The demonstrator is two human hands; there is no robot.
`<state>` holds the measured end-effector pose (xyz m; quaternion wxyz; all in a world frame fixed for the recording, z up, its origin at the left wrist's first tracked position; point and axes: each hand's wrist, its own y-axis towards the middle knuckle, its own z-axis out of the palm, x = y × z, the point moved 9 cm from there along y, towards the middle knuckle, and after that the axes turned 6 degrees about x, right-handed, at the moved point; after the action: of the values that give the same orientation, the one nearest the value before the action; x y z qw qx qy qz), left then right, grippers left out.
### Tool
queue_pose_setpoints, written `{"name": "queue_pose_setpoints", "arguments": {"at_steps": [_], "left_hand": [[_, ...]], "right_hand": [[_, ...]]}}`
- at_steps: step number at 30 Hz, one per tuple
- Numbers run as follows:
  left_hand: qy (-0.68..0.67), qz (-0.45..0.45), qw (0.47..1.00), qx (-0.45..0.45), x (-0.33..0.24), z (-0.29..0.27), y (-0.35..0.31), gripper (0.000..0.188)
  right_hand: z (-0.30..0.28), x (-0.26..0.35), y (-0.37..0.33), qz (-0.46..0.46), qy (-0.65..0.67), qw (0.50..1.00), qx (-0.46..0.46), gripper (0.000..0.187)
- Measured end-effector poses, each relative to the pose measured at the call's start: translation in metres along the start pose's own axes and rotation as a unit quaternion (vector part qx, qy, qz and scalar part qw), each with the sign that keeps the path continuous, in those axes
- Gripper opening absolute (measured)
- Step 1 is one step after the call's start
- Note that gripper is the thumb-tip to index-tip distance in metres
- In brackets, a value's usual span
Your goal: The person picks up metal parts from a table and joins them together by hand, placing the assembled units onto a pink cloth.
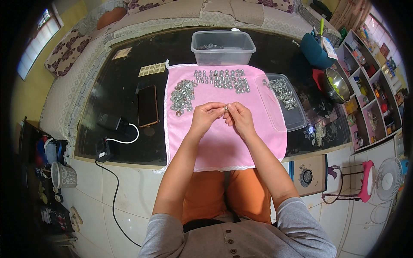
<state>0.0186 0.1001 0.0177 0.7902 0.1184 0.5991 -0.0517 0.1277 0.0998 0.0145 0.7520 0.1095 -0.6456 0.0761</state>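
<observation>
Over the pink cloth (223, 150), my left hand (209, 115) and my right hand (239, 116) meet, fingertips pinched around one small silvery metal piece (226, 109). Its exact shape is mostly hidden by the fingers. To the left of my hands lies a loose pile of round metal washers (183, 95). Just beyond them, several small metal pieces (223, 78) stand upright in rows, each with a wide round base. On the right, a clear plastic tray (297, 124) holds a heap of silvery screw-like pieces (284, 92).
A clear plastic tub (223, 53) with dark items inside stands behind the cloth. Left of it are a phone (148, 105), a card of square stickers (152, 69) and a charger with a white cable (137, 133). At right stand a steel bowl (337, 86) and a cubby shelf (365, 90).
</observation>
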Motion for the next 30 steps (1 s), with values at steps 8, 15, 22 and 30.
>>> {"name": "queue_pose_setpoints", "arguments": {"at_steps": [8, 15, 22, 30], "left_hand": [[-0.005, -0.006, 1.000, 0.001, 0.001, -0.001, 0.000, 0.015], [0.000, -0.018, 1.000, 0.001, 0.002, -0.001, 0.000, 0.014], [-0.018, -0.017, 1.000, 0.007, 0.002, 0.000, -0.001, 0.015], [-0.014, -0.006, 1.000, -0.002, -0.004, 0.001, 0.000, 0.015]], "right_hand": [[0.006, -0.004, -0.002, 0.044, -0.024, 0.997, 0.051, 0.027], [0.004, -0.003, -0.001, 0.026, -0.042, 0.998, 0.049, 0.030], [0.008, 0.005, -0.003, 0.028, -0.067, 0.997, 0.040, 0.035], [0.003, -0.001, 0.001, -0.006, -0.031, 0.999, 0.021, 0.027]]}}
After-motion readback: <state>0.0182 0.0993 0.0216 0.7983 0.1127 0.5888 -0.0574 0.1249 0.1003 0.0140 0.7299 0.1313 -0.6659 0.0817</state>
